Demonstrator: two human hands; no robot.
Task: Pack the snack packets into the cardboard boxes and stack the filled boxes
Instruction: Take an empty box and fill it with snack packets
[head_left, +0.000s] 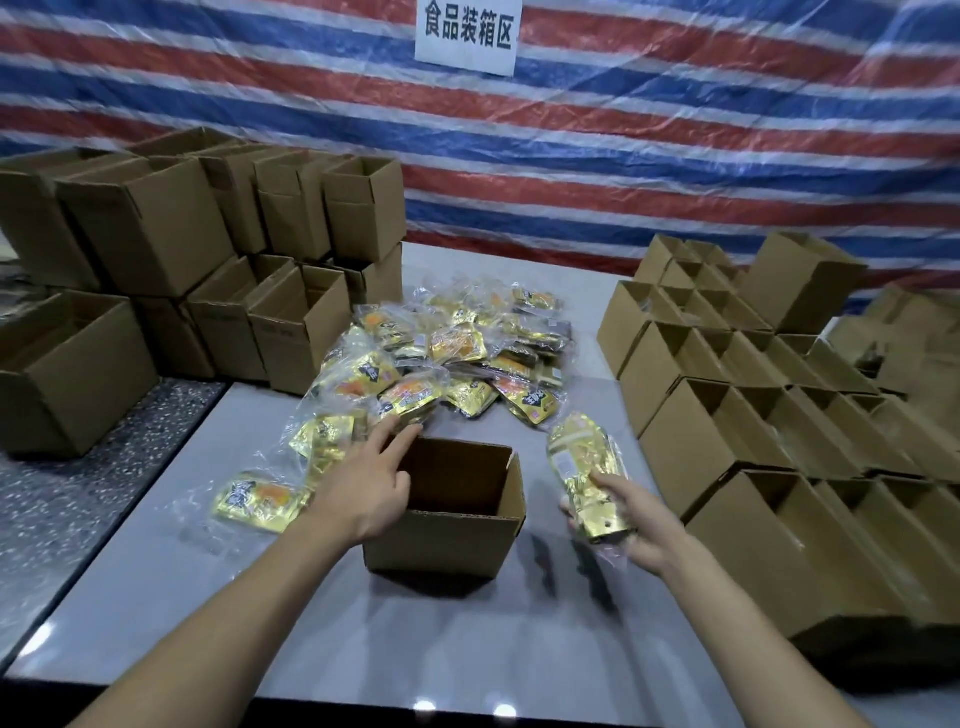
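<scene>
An open, empty cardboard box (447, 535) stands on the grey table in front of me. My left hand (369, 480) hovers over the box's left rim with fingers spread, fingertips reaching toward the pile of gold snack packets (447, 353) behind the box. It holds nothing. To the right of the box, my right hand (631, 519) grips a gold snack packet (582, 457) by its lower end, the packet standing upright. Loose packets, one of them (260, 501), lie left of the box.
Stacked open boxes (218, 249) fill the back left, with one more (67, 374) on the speckled surface at left. Rows of open boxes (769, 395) crowd the right side. A striped tarpaulin with a white sign (467, 34) hangs behind. Bare grey table (363, 634) lies near me.
</scene>
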